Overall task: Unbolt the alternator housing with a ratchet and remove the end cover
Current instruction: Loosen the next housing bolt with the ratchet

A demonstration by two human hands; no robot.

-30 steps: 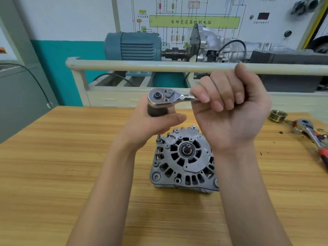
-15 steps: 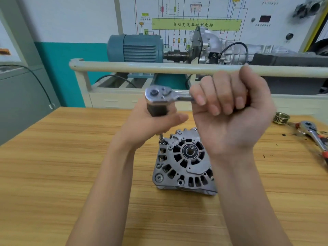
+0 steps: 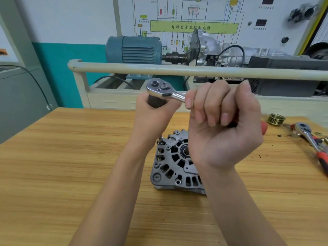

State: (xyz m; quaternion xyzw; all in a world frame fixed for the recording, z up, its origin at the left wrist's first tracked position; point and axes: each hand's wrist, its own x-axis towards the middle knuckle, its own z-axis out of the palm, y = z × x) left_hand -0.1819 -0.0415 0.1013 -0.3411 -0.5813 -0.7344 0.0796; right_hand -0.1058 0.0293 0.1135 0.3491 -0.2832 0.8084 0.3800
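Alternator: table centre, end cover up. Ratchet: right hand fisted round handle; left hand wrapped round socket. Bolt at 10 o'clock. Advice: keep extension vertical, swing short.

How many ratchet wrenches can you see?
2. One ratchet is held up over the alternator: the right hand grips its handle, and the left hand holds the socket under its head. The other ratchet lies on the table at the far right, partly cut off.
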